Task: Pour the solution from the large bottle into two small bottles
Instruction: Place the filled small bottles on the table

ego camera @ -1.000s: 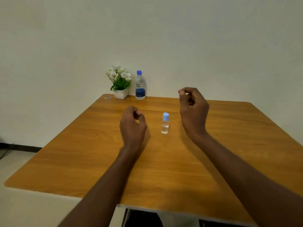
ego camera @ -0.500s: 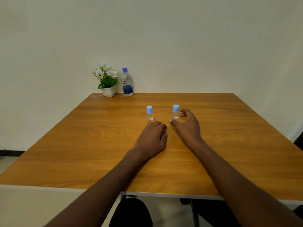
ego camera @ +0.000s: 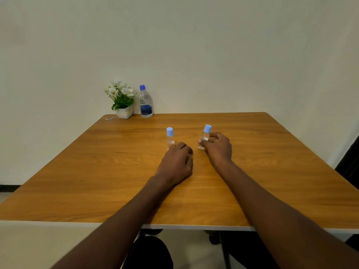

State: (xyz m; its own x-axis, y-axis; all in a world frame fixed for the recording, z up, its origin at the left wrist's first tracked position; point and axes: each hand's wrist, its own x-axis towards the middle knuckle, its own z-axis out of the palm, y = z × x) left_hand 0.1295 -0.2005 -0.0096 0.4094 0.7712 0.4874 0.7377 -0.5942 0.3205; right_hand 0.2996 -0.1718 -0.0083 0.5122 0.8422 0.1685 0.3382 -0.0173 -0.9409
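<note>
Early stage, by the look of it: no pouring done yet. Right hand (ego camera: 218, 147) pinches the right small bottle (ego camera: 204, 137) w/ thumb and fingers, tipping it a bit; blue cap on. Left hand (ego camera: 177, 162) rests on the table (ego camera: 77, 181), fingers loosely curled, grasping nothing, knuckles just touching the left small bottle (ego camera: 170, 137), upright and capped. Large bottle (ego camera: 145, 101), capped, stands at the far edge beside the flower pot (ego camera: 124, 113), well apart from both hands. Still to do: uncap all, fetch it, fill both. Lots of bare tabletop between; the pot crowds the big bottle's left side.
</note>
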